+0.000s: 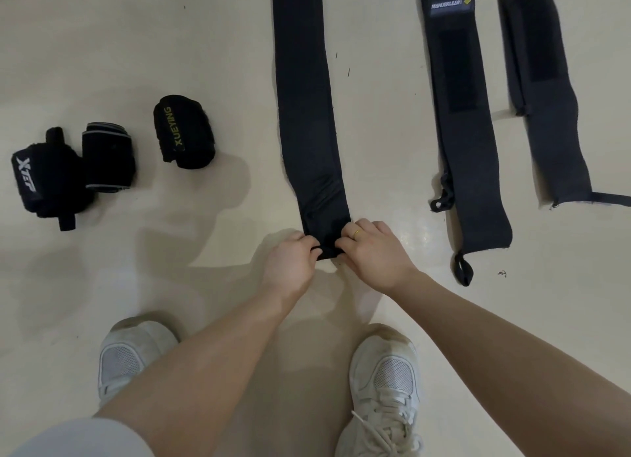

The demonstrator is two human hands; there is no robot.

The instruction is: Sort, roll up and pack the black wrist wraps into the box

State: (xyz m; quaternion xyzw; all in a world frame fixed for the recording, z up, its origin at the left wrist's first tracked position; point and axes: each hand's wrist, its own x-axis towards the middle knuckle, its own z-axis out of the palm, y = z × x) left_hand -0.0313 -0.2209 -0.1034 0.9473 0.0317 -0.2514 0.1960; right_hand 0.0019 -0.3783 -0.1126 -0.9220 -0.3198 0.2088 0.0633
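A long black wrist wrap (307,115) lies flat on the pale floor, running away from me. My left hand (290,263) and my right hand (370,251) pinch its near end from either side, fingers curled over the edge. Two more flat wraps lie to the right: one with a grey label (464,132) and one at the far right (546,115). Three rolled wraps sit at the left: one marked XUEYING (182,132), one with grey edging (107,158), and one with white lettering (44,180). No box is in view.
My two white sneakers stand on the floor, the left shoe (128,354) and the right shoe (386,385), just behind my hands. Thumb loops (462,269) stick out from the near ends of the flat wraps at the right.
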